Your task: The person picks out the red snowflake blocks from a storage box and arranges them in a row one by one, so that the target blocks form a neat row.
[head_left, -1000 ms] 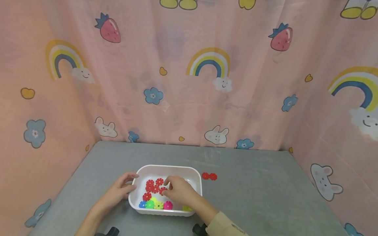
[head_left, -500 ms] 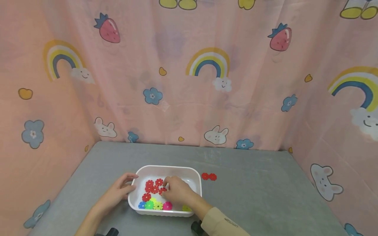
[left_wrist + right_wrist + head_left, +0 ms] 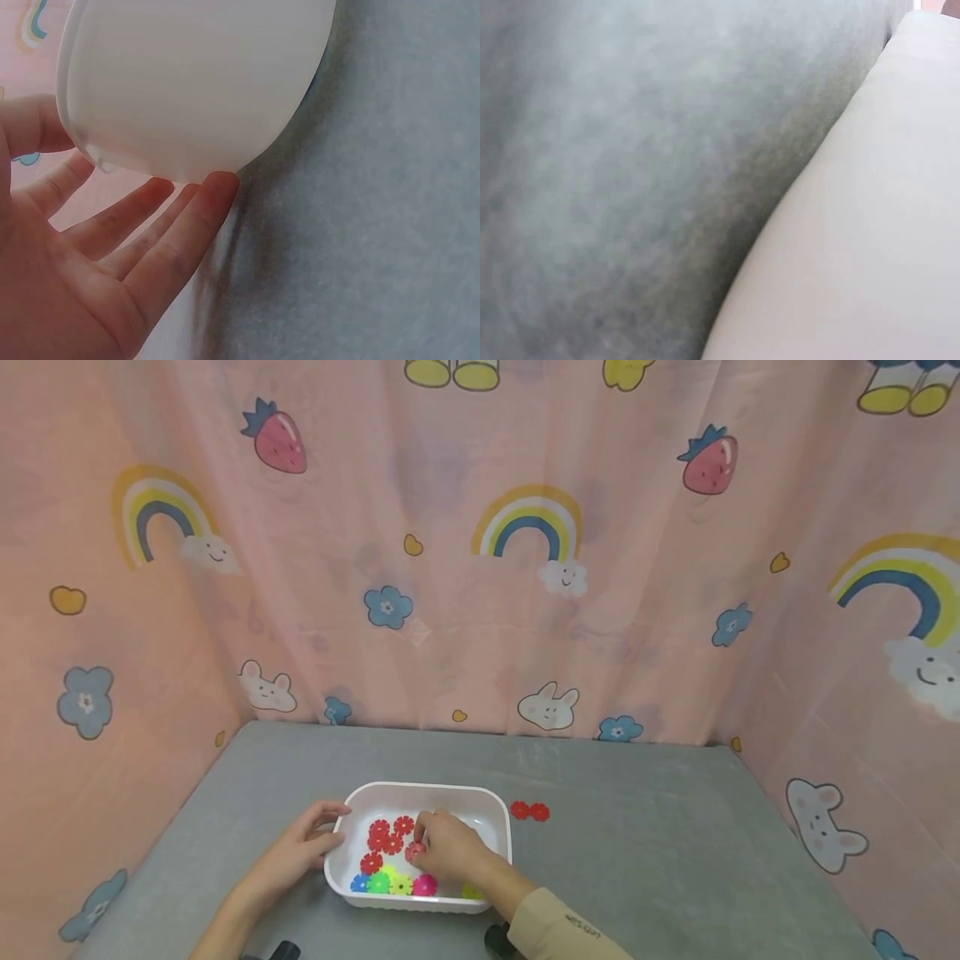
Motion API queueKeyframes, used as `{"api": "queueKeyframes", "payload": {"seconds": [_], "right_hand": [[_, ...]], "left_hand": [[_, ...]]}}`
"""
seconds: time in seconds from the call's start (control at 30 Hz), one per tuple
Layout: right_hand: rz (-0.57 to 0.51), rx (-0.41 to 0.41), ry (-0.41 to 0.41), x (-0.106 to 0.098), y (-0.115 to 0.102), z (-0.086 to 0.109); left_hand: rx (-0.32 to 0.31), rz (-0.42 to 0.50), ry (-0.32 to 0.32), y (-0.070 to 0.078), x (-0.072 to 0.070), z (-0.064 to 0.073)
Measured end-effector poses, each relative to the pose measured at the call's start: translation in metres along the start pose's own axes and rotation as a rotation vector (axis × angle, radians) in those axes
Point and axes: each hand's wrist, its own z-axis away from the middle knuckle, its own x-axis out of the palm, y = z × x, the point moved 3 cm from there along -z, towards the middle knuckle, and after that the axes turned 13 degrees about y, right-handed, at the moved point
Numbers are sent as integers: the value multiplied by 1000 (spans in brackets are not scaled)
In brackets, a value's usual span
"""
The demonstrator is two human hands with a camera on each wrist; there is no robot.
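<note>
A white plastic tray holds several small notched plastic discs. My left hand touches the tray's left end, its fingers spread. In the left wrist view, the fingertips lie against the outer wall. Inside the tray, my right hand pinches a red notched disc between thumb and forefinger, close to the tray's floor. Several red discs lie just left of it. In the right wrist view a pale surface fills the right side, and the hand's fingers are out of sight.
Blue, green, yellow and pink discs lie along the tray's near wall. Two red discs sit side by side on the grey table, right of the tray. A pink printed curtain closes off the back and sides.
The red disc at my right fingertips has shifted slightly toward me, away from the neighbouring red discs, and shows more fully. My left hand stays in place at the tray's end.
</note>
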Motion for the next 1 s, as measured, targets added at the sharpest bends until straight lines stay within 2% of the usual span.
{"api": "queueKeyframes", "payload": {"seconds": [0.23,0.4,0.7,1.0], "right_hand": [[-67,-2,-33,-4,1,5],[-104,-24,-25,-12,-2,11],[-168,-117,21,-41,-6,20],[-277,-174,95,-71,4,29]], "left_hand": [[4,19,-18,-1,-1,-1],[2,18,-18,-1,0,-1],[-16,7,9,0,-1,0],[-2,7,-5,1,0,0]]}}
